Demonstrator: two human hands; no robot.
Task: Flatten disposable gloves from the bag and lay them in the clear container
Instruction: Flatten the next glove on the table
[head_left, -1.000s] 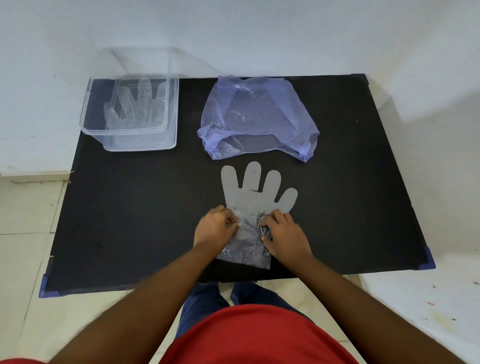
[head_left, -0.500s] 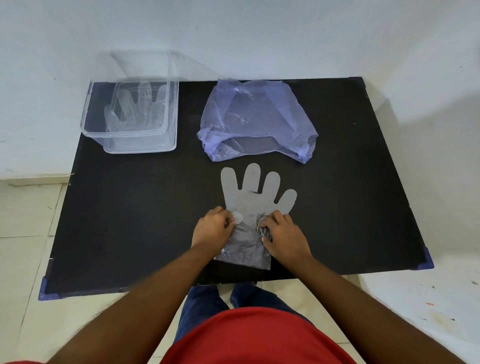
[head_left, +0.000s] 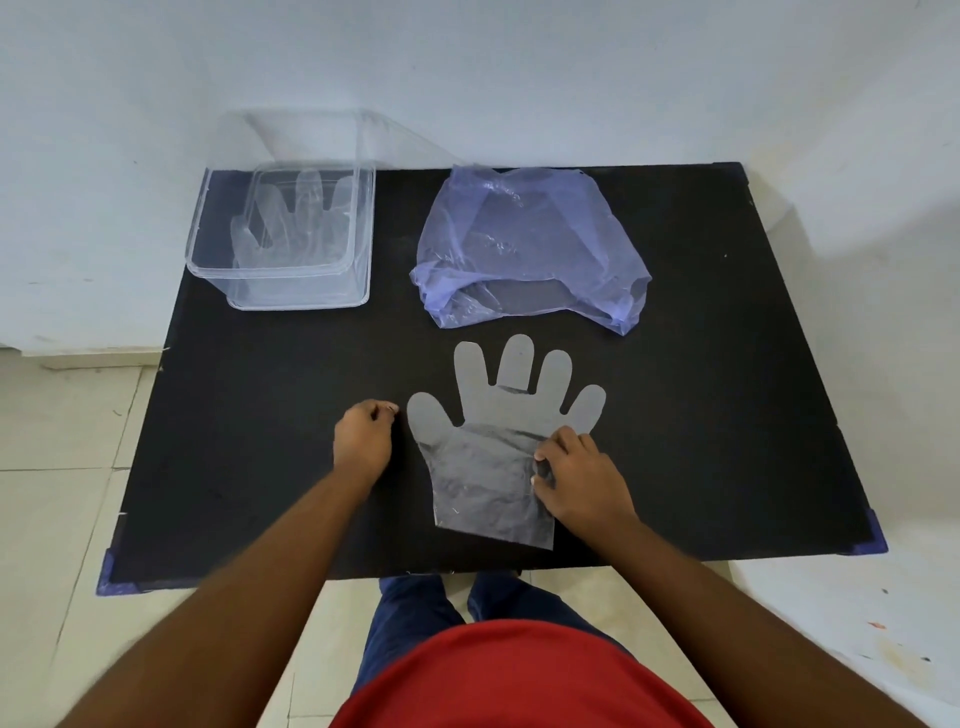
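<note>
From the head camera, a thin clear glove (head_left: 501, 447) lies spread on the black counter (head_left: 249, 447), fingers pointing away. The right hand (head_left: 582, 480) presses its cuff edge with curled fingers; the left hand (head_left: 362, 441) rests loosely closed just beside the thumb, holding nothing. Such film looks light, limp and clingy, best lifted by the cuff. The clear container (head_left: 283, 291), already holding gloves, sits far left; the bluish bag (head_left: 530, 249) lies beyond, not blocking.

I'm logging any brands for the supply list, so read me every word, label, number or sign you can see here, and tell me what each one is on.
No readable text anywhere in this view.
Crumpled translucent purple plastic bag: faint marks near its middle, too blurred to read.
Flat clear disposable glove on the black table: no print visible.
Clear rectangular plastic container holding another glove: no label visible.
</note>
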